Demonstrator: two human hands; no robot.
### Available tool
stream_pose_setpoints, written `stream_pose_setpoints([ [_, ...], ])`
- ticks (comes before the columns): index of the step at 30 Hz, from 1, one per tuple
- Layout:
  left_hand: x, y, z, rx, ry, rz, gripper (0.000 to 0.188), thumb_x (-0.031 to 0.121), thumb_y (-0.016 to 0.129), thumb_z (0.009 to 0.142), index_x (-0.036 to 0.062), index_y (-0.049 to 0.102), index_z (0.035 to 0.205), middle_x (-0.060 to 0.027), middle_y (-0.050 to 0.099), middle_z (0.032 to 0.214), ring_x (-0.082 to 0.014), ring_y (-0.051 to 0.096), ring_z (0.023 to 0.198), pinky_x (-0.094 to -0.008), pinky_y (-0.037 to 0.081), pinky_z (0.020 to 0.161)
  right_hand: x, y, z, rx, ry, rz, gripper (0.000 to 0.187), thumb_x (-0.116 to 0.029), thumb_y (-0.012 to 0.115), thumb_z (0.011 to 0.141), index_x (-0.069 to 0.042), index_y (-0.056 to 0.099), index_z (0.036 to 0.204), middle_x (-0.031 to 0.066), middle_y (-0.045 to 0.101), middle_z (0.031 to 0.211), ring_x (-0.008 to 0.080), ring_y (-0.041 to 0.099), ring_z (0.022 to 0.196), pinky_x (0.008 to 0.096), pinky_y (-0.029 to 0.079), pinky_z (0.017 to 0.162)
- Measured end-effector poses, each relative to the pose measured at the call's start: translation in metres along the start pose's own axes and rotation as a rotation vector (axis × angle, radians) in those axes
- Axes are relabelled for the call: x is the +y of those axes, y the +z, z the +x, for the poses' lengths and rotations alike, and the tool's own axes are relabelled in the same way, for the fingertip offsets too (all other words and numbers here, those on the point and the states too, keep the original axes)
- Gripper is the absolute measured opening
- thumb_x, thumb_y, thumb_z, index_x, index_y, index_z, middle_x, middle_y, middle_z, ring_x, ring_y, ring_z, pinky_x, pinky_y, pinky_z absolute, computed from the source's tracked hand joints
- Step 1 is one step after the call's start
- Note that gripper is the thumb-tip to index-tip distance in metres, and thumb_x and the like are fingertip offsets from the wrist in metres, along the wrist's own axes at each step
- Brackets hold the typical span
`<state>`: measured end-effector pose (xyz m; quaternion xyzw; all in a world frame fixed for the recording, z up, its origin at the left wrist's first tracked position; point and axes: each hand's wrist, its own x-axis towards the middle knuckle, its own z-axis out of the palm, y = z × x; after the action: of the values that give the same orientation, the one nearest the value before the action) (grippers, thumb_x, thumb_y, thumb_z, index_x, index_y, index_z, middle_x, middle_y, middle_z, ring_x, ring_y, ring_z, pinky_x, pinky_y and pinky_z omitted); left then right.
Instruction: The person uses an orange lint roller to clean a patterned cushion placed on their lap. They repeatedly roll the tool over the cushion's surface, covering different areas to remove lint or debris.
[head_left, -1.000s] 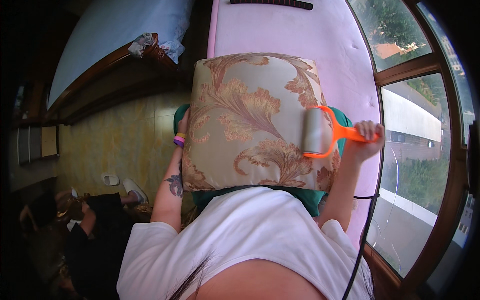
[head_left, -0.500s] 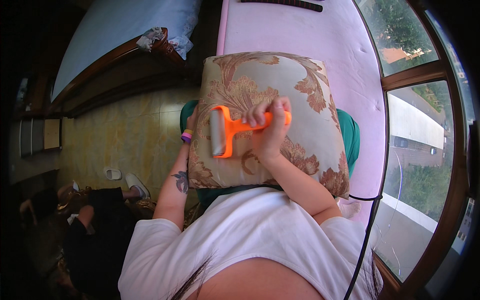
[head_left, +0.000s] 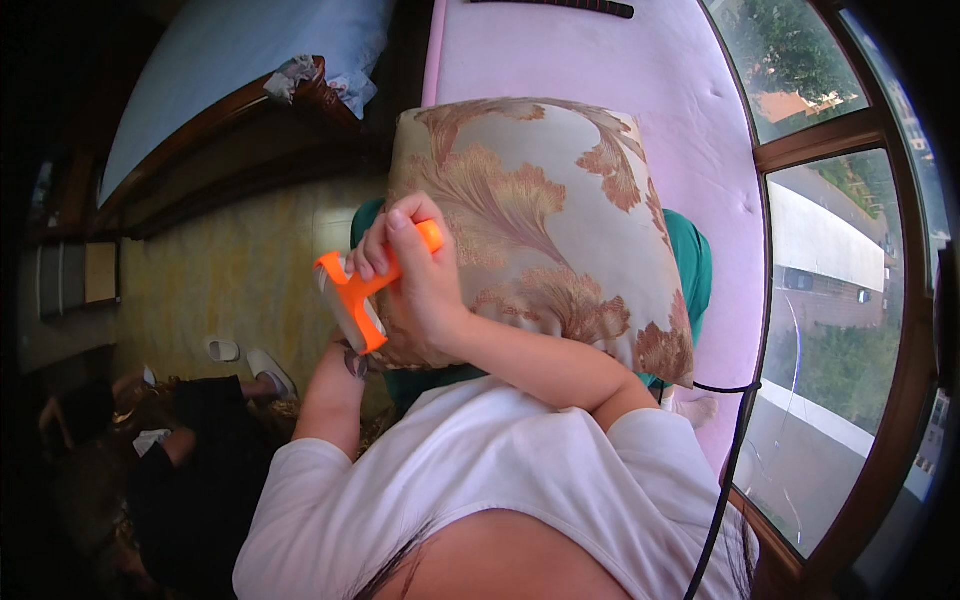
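Near pink bedding [head_left: 560, 55], right fingers [head_left: 374, 254] grip an orange roller [head_left: 354, 294], head beyond them; left fingers hidden, state unclear.

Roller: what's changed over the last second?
The right hand has carried the roller leftward across the cushion, from its right side to its left edge, and the roller's head is now tilted. The left hand, partly visible before, is hidden now. The right hand's grip is unchanged; the cushion remains on the lap.
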<state>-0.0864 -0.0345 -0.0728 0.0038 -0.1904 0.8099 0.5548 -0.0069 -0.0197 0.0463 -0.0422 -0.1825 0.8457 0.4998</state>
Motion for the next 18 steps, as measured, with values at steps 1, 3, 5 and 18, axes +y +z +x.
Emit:
stream_pose_setpoints([
  [1,0.003,-0.004,0.004,0.027,-0.016,0.062,0.016,0.024,0.037,0.095,0.0107,0.043,0.087,-0.0009,0.044,0.08,-0.0128,0.049,0.079,-0.0247,0.044,0.077,-0.008,0.0,-0.004,0.032,0.023,0.025,0.015,-0.016,0.047,0.093,-0.007,0.037,0.084,0.0044,0.044,0.062,0.0134,0.047,0.056,0.0298,0.046,0.06],
  [3,0.029,-0.026,0.016,0.248,-0.137,0.365,0.016,0.025,0.037,0.094,0.0098,0.041,0.092,-0.0016,0.043,0.086,-0.0133,0.048,0.084,-0.0252,0.043,0.08,-0.029,-0.035,-0.019,0.022,0.012,-0.296,0.016,-0.02,0.045,0.093,-0.01,0.037,0.084,0.0041,0.041,0.06,0.0152,0.043,0.053,0.0338,0.044,0.057],
  [5,0.066,-0.048,0.028,0.478,-0.32,0.715,0.018,0.027,0.038,0.094,0.009,0.04,0.098,-0.0024,0.043,0.092,-0.0137,0.047,0.088,-0.0257,0.041,0.082,-0.057,-0.053,-0.03,0.267,0.004,-0.157,0.021,-0.03,0.046,0.092,-0.014,0.038,0.081,0.0004,0.036,0.054,0.0131,0.039,0.048,0.03,0.041,0.05],
  [18,0.087,-0.026,0.026,0.686,-0.74,1.286,0.053,0.036,0.043,0.093,0.0037,0.028,0.132,-0.0075,0.04,0.129,-0.0168,0.041,0.116,-0.0288,0.033,0.098,-0.232,-0.107,-0.093,0.439,-0.514,-0.275,0.019,-0.025,0.038,0.091,-0.015,0.039,0.075,-0.0048,0.032,0.047,0.0074,0.034,0.042,0.0248,0.037,0.046],
])
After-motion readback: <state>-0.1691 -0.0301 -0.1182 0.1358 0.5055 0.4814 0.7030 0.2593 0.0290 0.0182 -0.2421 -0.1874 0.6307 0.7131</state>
